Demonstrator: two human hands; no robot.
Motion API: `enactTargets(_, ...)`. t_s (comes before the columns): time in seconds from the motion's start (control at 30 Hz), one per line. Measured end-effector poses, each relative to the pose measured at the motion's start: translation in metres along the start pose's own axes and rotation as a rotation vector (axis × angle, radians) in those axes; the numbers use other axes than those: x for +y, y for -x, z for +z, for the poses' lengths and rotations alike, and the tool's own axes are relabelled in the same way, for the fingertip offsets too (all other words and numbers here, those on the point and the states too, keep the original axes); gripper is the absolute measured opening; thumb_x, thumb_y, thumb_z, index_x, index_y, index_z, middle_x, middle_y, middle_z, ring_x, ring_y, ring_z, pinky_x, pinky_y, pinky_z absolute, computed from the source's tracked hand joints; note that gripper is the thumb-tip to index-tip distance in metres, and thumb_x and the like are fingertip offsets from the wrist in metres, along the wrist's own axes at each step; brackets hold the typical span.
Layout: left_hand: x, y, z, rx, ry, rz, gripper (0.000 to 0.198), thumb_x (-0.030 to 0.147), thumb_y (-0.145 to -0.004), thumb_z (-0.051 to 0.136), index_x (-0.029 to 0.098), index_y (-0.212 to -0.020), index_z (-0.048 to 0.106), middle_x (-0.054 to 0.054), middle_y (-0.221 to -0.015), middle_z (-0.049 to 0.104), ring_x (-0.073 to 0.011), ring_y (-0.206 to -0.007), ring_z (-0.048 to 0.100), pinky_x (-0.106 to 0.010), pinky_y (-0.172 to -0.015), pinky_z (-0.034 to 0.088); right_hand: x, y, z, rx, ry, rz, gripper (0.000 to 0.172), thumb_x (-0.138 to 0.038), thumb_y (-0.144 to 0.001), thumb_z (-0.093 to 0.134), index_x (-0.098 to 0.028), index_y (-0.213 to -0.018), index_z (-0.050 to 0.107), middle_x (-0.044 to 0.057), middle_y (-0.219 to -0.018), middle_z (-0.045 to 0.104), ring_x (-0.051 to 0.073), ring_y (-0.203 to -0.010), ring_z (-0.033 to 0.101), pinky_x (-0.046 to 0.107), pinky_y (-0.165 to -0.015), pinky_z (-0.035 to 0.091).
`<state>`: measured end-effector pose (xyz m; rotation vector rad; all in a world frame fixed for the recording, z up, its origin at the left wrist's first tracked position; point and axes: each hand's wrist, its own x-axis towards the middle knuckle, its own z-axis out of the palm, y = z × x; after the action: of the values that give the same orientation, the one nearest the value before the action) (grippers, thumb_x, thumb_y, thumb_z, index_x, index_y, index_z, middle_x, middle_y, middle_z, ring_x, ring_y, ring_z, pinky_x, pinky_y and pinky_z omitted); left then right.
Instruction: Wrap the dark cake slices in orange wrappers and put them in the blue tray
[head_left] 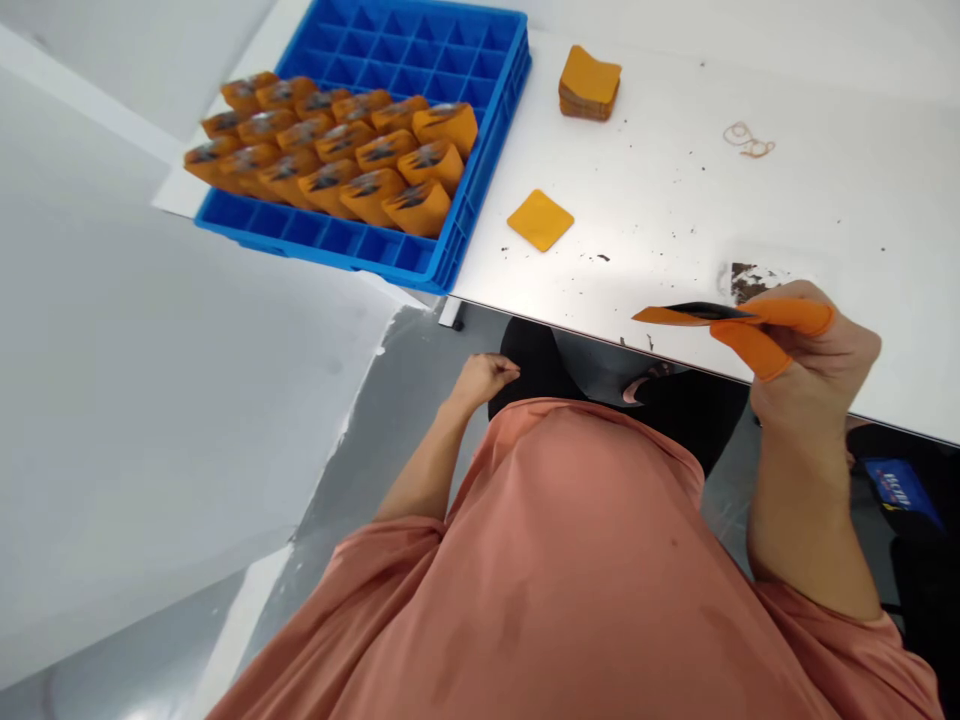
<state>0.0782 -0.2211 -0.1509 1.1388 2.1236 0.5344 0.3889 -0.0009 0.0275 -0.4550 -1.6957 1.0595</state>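
Observation:
My right hand (825, 365), with orange finger covers on thumb and forefinger, pinches a thin orange patch (664, 316) over the table's front edge. The patch is seen nearly edge-on, and a dark face shows along its upper side. Low beside my left thigh, my left hand (484, 380) has its fingers curled together, and nothing shows in them. A single orange square patch (541, 220) lies flat on the white table. Behind it stands a stack of similar orange patches (590, 82).
A blue divided crate (480, 225) at the left holds several rolled orange pieces (367, 165) with dark insides; some compartments show bare. Rubber bands (748, 140) and a dark, flaking patch of residue (750, 280) are on the white table (660, 180), among scattered dark crumbs.

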Motion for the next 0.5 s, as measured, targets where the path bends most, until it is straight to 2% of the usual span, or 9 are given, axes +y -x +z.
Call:
enactTargets(0.1,0.033,0.024,-0.04,0.007,0.079,0.097,0.018,0.04,-0.09,0.078,0.025,-0.092,0.088,-0.004,-0.095,0.087,-0.0242,-0.084,0.078,-0.034,-0.079,0.06,0.0,0.001,-0.003,0.044,-0.025,0.02,0.036,-0.006,-0.076,0.092,-0.034,-0.099,0.09,-0.002,-0.081,0.07,0.015,-0.072,0.057,0.033,-0.065,0.04)
enactTargets(0.17,0.07,0.035,-0.062,0.135,0.155,0.279,0.019,0.042,-0.093,0.078,0.026,-0.094,0.088,-0.004,-0.094,0.085,-0.0222,-0.082,0.077,-0.034,-0.077,0.059,0.001,0.002,-0.006,0.074,-0.032,0.029,0.033,-0.007,-0.075,0.093,-0.032,-0.096,0.09,-0.001,-0.08,0.069,0.015,-0.071,0.057,0.033,-0.063,0.039)
enactTargets(0.23,0.112,0.031,-0.075,0.293,0.17,0.46,0.021,0.043,-0.097,0.077,0.025,-0.099,0.088,-0.005,-0.096,0.084,-0.0208,-0.083,0.075,-0.033,-0.076,0.058,0.004,0.002,-0.009,0.108,-0.045,0.03,0.029,-0.011,-0.073,0.098,-0.03,-0.094,0.09,-0.001,-0.078,0.068,0.014,-0.07,0.056,0.032,-0.062,0.039)
enactTargets(0.3,0.149,0.008,-0.078,0.353,0.088,0.627,0.023,0.038,-0.103,0.069,0.025,-0.105,0.087,-0.005,-0.101,0.084,-0.0211,-0.09,0.076,-0.034,-0.085,0.058,0.005,0.003,-0.013,0.15,-0.062,0.023,0.028,-0.017,-0.07,0.103,-0.028,-0.092,0.09,-0.001,-0.079,0.068,0.014,-0.069,0.057,0.031,-0.06,0.04)
enactTargets(0.37,0.171,-0.027,-0.075,0.328,-0.016,0.718,0.027,0.031,-0.107,0.061,0.024,-0.112,0.086,-0.006,-0.106,0.084,-0.0228,-0.098,0.078,-0.036,-0.091,0.058,0.004,0.004,-0.018,0.19,-0.063,0.019,0.028,-0.021,-0.069,0.106,-0.026,-0.091,0.089,0.0,-0.079,0.069,0.014,-0.07,0.058,0.031,-0.06,0.041)
enactTargets(0.43,0.178,-0.063,-0.071,0.37,-0.063,0.676,0.023,0.027,-0.105,0.065,0.022,-0.106,0.086,-0.007,-0.103,0.084,-0.0238,-0.096,0.077,-0.038,-0.091,0.057,0.002,0.007,-0.025,0.216,-0.051,0.02,0.026,-0.022,-0.07,0.106,-0.025,-0.089,0.089,0.0,-0.079,0.069,0.014,-0.071,0.059,0.031,-0.061,0.042)
enactTargets(0.5,0.172,-0.084,-0.067,0.466,-0.06,0.59,0.015,0.027,-0.1,0.072,0.021,-0.095,0.085,-0.007,-0.095,0.083,-0.0243,-0.09,0.076,-0.039,-0.089,0.057,0.001,0.01,-0.033,0.234,-0.032,0.033,0.023,-0.022,-0.073,0.104,-0.024,-0.09,0.088,0.001,-0.08,0.07,0.015,-0.072,0.061,0.032,-0.063,0.044)
